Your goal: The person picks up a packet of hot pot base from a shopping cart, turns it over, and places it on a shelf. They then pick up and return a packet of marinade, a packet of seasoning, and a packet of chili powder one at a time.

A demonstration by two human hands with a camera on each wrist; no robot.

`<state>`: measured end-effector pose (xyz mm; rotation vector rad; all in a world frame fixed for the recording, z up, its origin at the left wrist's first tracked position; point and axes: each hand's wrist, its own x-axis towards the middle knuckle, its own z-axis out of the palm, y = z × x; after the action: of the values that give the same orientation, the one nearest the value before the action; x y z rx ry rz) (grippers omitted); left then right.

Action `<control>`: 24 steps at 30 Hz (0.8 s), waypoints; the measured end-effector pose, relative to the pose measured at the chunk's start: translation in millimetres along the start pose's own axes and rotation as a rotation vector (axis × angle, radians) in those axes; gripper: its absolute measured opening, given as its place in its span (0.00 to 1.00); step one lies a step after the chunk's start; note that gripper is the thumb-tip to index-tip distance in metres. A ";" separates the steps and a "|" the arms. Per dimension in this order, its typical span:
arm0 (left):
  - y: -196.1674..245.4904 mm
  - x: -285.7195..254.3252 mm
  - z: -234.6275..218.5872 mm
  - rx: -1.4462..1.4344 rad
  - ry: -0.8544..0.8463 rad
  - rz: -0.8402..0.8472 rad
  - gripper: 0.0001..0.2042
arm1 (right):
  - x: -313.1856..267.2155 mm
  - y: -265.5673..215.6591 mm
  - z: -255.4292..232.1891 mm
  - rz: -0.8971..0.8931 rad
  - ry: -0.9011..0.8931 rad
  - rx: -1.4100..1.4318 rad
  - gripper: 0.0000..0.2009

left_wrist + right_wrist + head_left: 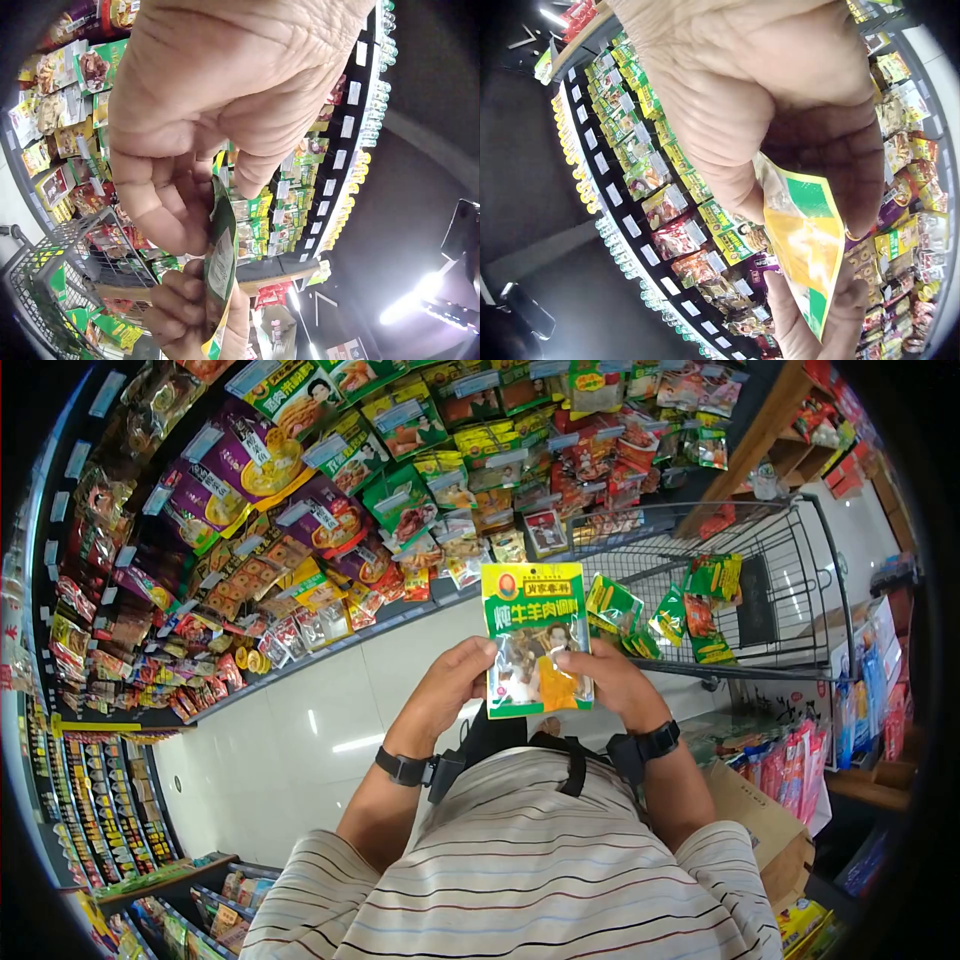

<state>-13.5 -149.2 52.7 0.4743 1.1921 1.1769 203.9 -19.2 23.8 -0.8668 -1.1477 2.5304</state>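
Seasoning packet (535,600), one: near the cart (757,603). Right hand (618,678): pinching its cart-side edge. Left hand (450,680): pinching the edge farther from the cart. White back panel (222,262): left wrist view only. Green packets (713,577): inside the cart.

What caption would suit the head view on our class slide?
Left hand and right hand hold a green-and-yellow packet near a wire cart and stocked shelves.

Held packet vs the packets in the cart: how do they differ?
Pose: the held packet faces the head camera squarely; the cart packets lie at mixed angles.
Contact: left hand and right hand grip the held packet; neither touches the cart packets.
Shared: green and yellow colouring.
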 end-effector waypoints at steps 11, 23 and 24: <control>-13.3 48.7 -44.9 -0.072 0.080 -0.133 0.12 | 55.7 0.9 -6.0 0.177 0.020 -0.010 0.19; -1.8 110.3 -92.2 -0.177 0.138 -0.184 0.17 | 144.7 7.2 -13.4 0.257 0.023 0.053 0.21; -1.6 114.9 -95.8 -0.195 0.143 -0.186 0.18 | 151.5 8.5 -13.6 0.271 0.022 0.078 0.21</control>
<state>-107.6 -74.4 -36.4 0.1302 1.2011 1.1662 91.5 48.6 -53.3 -1.0925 -0.9744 2.7500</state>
